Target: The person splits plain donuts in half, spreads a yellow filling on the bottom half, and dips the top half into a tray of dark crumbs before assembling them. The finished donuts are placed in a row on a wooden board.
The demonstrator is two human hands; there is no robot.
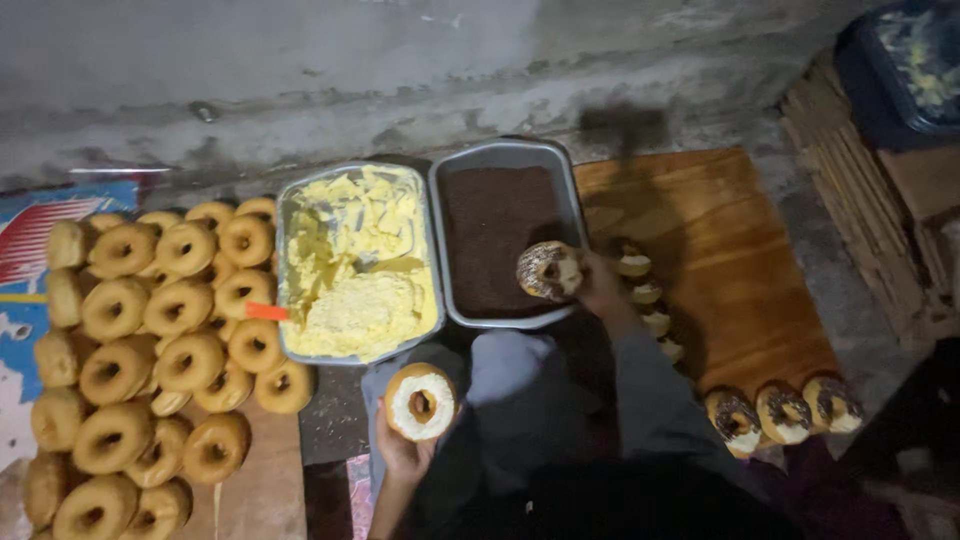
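The left hand (403,450) is cupped under a ring doughnut (421,402) whose top is spread with smooth pale cream, held low over the person's grey-clad knee (520,385). The right hand (597,283) is closed on a second doughnut (549,270), its face rough with dark sprinkles, at the right edge of a rectangular metal tray (573,200) filled with fine brown sprinkles. Just left of it, a matching tray (283,262) holds lumpy yellow buttercream. Further left, plain golden doughnuts (160,340) lie piled, glossy and round. To the right, on a smooth wooden board (740,250), coated doughnuts (783,410) stand in a row.
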